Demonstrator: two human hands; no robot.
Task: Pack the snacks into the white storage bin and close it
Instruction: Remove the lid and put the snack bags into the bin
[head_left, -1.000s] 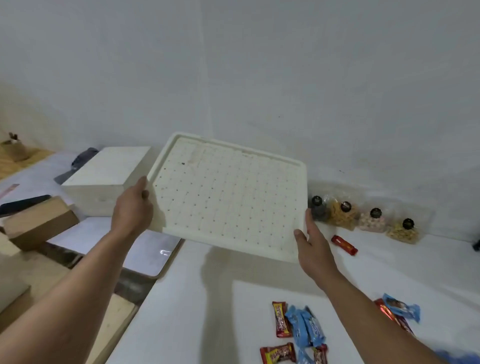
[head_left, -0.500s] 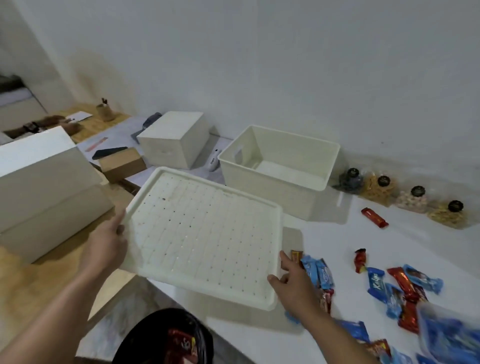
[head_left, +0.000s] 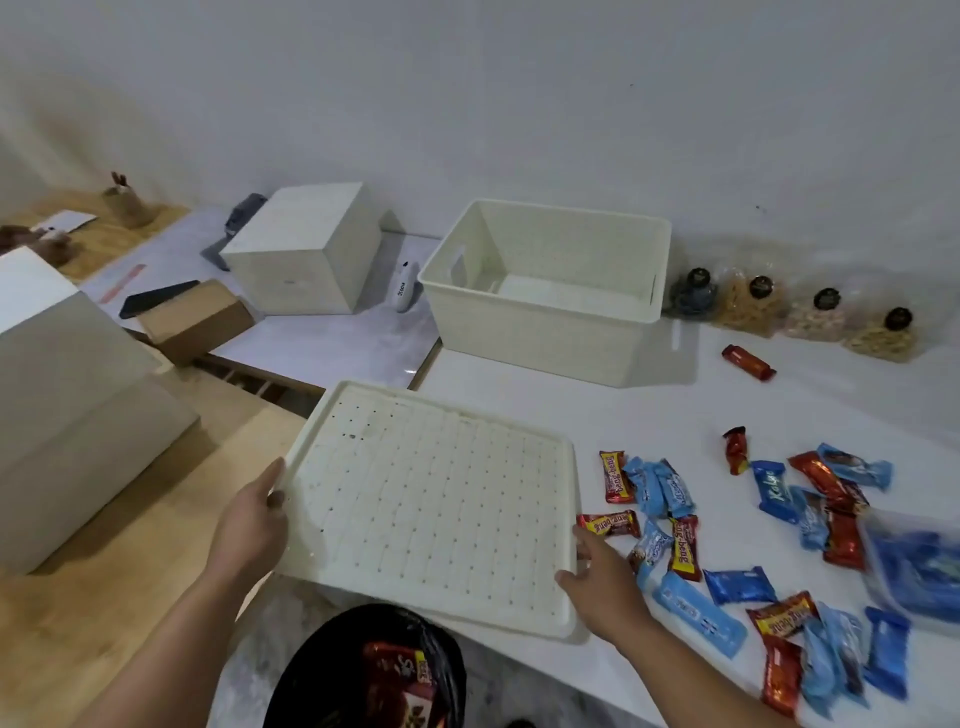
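Lowered from chest height, the lid (head_left: 436, 506) now lies almost flat near the front edge of the tabletop (head_left: 675, 410), its near left corner hanging over the edge. Both hands keep their grip on it: the left hand (head_left: 253, 525) curls round the left rim, the right hand (head_left: 595, 577) pinches the near right corner.

The storage bin (head_left: 550, 291) stands open and empty beyond the lid, towards the wall, its long side running left to right, so it lies straight ahead of both hands. The snacks (head_left: 670, 514) are scattered to the right of the lid, some just beside the right hand, which is clearly the nearer one. The lid looks about to be set down; the right hand could then reach sideways for wrappers and carry them forward into the bin.
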